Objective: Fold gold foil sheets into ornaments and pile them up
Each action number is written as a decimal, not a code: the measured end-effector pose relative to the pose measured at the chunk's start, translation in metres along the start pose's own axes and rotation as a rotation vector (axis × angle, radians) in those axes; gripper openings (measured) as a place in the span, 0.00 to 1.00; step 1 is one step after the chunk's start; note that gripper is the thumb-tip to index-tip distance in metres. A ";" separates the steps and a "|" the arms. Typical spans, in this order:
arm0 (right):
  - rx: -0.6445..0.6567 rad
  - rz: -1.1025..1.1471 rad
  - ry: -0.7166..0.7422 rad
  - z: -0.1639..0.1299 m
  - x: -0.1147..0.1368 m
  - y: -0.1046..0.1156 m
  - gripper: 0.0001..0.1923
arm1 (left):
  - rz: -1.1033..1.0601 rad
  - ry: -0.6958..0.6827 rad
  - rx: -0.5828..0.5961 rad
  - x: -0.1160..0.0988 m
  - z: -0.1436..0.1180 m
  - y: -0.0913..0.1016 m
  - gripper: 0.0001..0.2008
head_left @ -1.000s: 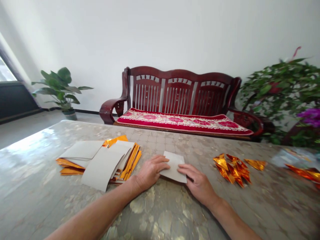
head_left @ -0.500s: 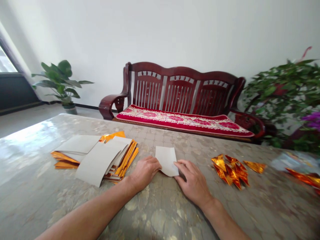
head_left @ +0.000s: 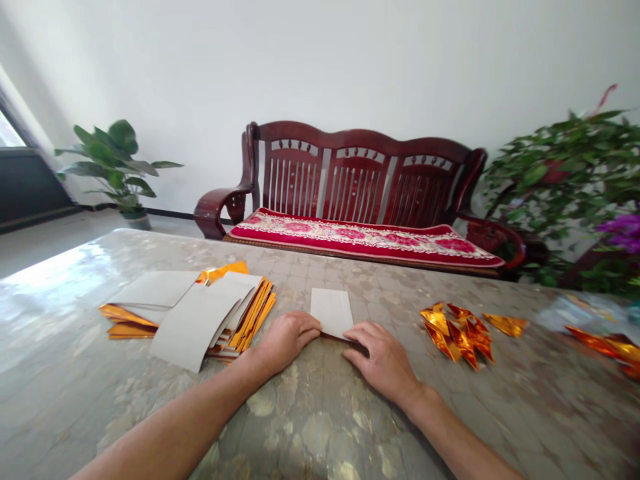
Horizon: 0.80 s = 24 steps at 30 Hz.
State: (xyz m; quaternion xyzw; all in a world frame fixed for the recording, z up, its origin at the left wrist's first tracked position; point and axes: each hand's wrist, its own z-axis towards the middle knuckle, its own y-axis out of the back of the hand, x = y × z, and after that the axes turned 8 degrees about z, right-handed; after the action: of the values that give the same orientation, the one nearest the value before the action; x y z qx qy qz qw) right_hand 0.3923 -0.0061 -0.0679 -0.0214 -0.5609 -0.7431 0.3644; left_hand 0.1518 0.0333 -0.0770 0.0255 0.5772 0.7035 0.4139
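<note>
A small sheet of pale paper (head_left: 331,310), folded over with its near edge slightly raised, lies on the table between my hands. My left hand (head_left: 293,339) pinches its near left corner, thumb and fingers together. At the near right corner my right hand (head_left: 381,357) touches the paper with its fingertips, its thumb held apart below them. Left of my left hand sits a pile of pale sheets (head_left: 197,327) with gold foil on their other side. Several folded gold foil pieces (head_left: 460,333) lie to the right of my right hand.
The table (head_left: 310,427) has a patterned, shiny top. A single gold foil triangle (head_left: 505,325) lies near a clear plastic bag (head_left: 575,313) and more foil pieces (head_left: 613,350). Beyond the table's far edge stands a dark red wooden bench (head_left: 357,180), with plants on both sides.
The paper's near part has been turned up and away, so it looks shorter. My right thumb has come away from the paper. The view has shifted slightly.
</note>
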 end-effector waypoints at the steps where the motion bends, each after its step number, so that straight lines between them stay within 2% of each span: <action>1: 0.015 0.001 -0.018 0.002 0.000 0.001 0.10 | -0.018 0.019 0.004 0.001 0.001 0.000 0.10; 5: 0.094 0.010 -0.082 0.012 -0.002 0.008 0.07 | -0.067 0.059 0.018 0.002 0.003 0.000 0.09; 9: 0.145 -0.003 -0.150 0.022 -0.008 0.011 0.11 | -0.049 0.040 0.014 0.000 0.005 0.003 0.07; 14: 0.073 -0.006 -0.189 0.022 -0.012 0.004 0.12 | 0.043 0.080 -0.032 0.002 0.008 0.002 0.08; 19: 0.027 -0.011 -0.222 0.020 -0.012 -0.004 0.12 | 0.070 0.097 -0.009 0.005 0.009 -0.001 0.11; 24: 0.007 -0.048 -0.220 0.020 -0.011 -0.005 0.11 | 0.112 0.204 -0.008 -0.003 0.011 0.001 0.12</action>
State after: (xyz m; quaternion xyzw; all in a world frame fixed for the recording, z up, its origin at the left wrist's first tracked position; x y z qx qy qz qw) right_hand 0.3901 0.0168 -0.0696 -0.0882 -0.6004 -0.7429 0.2826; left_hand 0.1593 0.0400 -0.0712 -0.0154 0.6112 0.7267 0.3131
